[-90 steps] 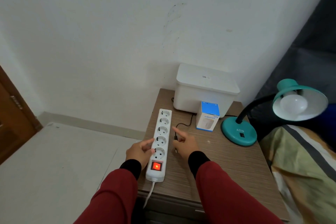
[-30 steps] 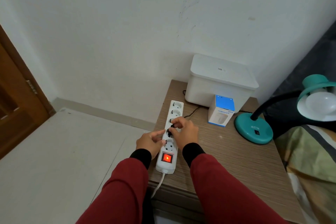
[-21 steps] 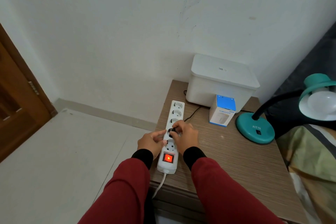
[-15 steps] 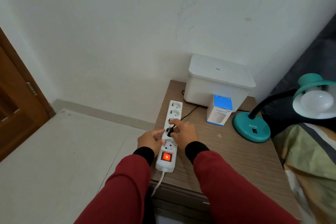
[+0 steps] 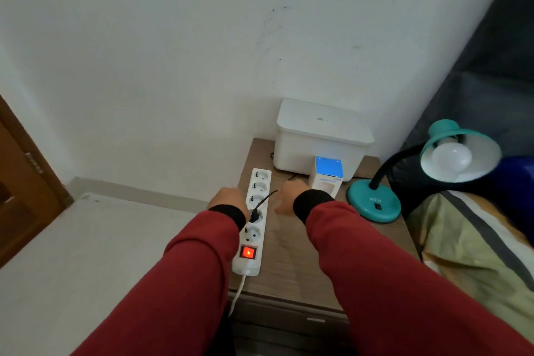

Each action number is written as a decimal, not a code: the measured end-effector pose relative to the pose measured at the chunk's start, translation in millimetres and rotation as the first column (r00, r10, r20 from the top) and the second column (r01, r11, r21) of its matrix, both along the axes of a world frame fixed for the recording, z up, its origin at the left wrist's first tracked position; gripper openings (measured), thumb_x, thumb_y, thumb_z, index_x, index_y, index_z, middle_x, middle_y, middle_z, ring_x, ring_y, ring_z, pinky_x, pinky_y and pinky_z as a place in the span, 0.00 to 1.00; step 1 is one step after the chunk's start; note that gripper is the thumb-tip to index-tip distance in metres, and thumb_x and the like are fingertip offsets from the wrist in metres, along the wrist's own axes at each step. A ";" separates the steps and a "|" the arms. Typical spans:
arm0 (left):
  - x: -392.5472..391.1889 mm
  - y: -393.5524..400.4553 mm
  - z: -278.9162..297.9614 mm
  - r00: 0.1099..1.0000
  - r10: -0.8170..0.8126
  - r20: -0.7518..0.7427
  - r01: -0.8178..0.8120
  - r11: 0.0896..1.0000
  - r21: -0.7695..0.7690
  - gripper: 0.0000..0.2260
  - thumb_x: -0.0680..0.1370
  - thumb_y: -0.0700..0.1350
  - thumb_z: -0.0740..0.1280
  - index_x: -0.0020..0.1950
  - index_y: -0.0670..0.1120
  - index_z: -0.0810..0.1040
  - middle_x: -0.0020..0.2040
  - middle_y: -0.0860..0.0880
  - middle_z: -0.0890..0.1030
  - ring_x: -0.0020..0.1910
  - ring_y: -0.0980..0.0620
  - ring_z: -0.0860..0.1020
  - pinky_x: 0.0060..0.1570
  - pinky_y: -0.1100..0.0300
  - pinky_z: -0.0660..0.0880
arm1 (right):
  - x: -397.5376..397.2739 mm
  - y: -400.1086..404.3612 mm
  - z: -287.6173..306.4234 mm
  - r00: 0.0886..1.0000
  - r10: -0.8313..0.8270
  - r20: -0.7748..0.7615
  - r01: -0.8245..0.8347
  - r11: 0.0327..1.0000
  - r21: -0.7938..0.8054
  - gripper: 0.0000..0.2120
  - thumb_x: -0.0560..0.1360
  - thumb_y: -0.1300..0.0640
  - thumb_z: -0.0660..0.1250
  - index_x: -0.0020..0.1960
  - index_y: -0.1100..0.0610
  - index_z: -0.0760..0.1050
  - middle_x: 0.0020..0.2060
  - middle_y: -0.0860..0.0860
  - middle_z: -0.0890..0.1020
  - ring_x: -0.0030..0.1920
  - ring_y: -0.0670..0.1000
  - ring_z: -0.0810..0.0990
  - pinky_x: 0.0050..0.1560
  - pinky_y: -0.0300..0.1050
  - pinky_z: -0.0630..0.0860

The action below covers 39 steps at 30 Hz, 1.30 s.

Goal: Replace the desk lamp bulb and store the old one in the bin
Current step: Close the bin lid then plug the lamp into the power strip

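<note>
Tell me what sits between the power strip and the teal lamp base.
In the head view, the right hand and the bulb box lie between power strip and lamp base.

A home bedroom: bedside table [image 5: 297, 263], striped bedding [image 5: 474, 243], desk lamp [image 5: 404, 182].

Single head-worn wide-angle camera, looking forward and down over both red sleeves [image 5: 375, 269], facing the white wall [image 5: 173, 52]; sitting close above the bedside table [image 5: 297, 254], taking in floor at left, bedding at right

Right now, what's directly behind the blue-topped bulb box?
The white lidded bin stands behind the bulb box, by the wall. The box hides the bin's lower front; lid shut, contents unseen.
</note>
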<state>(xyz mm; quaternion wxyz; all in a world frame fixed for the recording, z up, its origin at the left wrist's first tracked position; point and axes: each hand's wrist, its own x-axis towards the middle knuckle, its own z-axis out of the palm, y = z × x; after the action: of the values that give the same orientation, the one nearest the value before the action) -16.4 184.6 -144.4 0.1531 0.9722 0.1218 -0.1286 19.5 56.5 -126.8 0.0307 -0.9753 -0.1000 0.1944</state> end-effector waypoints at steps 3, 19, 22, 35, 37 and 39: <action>6.2 -10.8 16.3 0.999 -0.051 0.008 0.050 0.996 0.072 0.18 0.74 0.47 0.69 0.61 0.41 0.76 0.60 0.43 0.78 0.59 0.44 0.78 0.55 0.56 0.75 | 1.7 -11.2 11.0 1.000 -0.012 0.001 0.012 1.000 -0.026 0.17 0.77 0.55 0.64 0.61 0.64 0.73 0.58 0.59 0.79 0.49 0.54 0.75 0.54 0.45 0.74; 47.6 -130.2 56.0 0.973 -0.212 0.095 0.196 0.969 0.153 0.14 0.77 0.38 0.60 0.61 0.39 0.76 0.63 0.40 0.77 0.61 0.42 0.77 0.57 0.55 0.74 | 22.3 -137.0 24.5 0.990 -0.132 0.052 0.138 0.984 -0.115 0.22 0.74 0.48 0.66 0.61 0.62 0.74 0.60 0.58 0.78 0.59 0.59 0.78 0.54 0.48 0.75; 55.6 -160.2 51.3 0.966 -0.248 0.077 0.235 0.961 0.149 0.13 0.77 0.38 0.60 0.60 0.40 0.76 0.61 0.42 0.78 0.60 0.44 0.77 0.55 0.56 0.74 | 21.7 -169.0 23.8 0.983 -0.176 0.061 0.181 0.978 -0.106 0.21 0.75 0.51 0.65 0.63 0.62 0.73 0.62 0.58 0.78 0.61 0.59 0.77 0.57 0.48 0.75; 89.9 -245.9 -32.2 0.924 -0.337 0.181 0.352 0.934 -0.063 0.16 0.77 0.46 0.65 0.64 0.44 0.75 0.62 0.42 0.77 0.62 0.44 0.75 0.61 0.55 0.71 | 26.4 -257.2 -54.8 0.892 -0.443 0.094 0.389 0.856 0.339 0.22 0.75 0.56 0.66 0.69 0.56 0.70 0.68 0.56 0.73 0.68 0.55 0.70 0.71 0.45 0.65; 91.5 -251.1 -49.2 0.914 -0.344 0.215 0.373 0.920 -0.118 0.18 0.77 0.46 0.66 0.66 0.45 0.74 0.65 0.44 0.75 0.64 0.47 0.73 0.65 0.58 0.68 | 25.3 -259.3 -73.6 0.867 -0.487 0.104 0.397 0.802 0.446 0.23 0.75 0.58 0.67 0.69 0.56 0.69 0.68 0.55 0.73 0.69 0.53 0.70 0.71 0.42 0.63; 93.1 -255.0 -64.3 0.900 -0.353 0.255 0.401 0.900 -0.172 0.19 0.77 0.45 0.67 0.67 0.45 0.73 0.67 0.46 0.74 0.67 0.49 0.71 0.68 0.62 0.63 | 22.1 -259.3 -92.7 0.848 -0.514 0.131 0.385 0.766 0.516 0.24 0.74 0.59 0.67 0.70 0.56 0.69 0.68 0.54 0.73 0.69 0.52 0.69 0.71 0.38 0.60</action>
<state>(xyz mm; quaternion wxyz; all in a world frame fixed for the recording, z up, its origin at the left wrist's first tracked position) 76.8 -70.4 -208.7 0.2441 0.9624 -0.1024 -0.0616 41.7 -202.9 -219.4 0.2987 -0.9498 0.0913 0.0192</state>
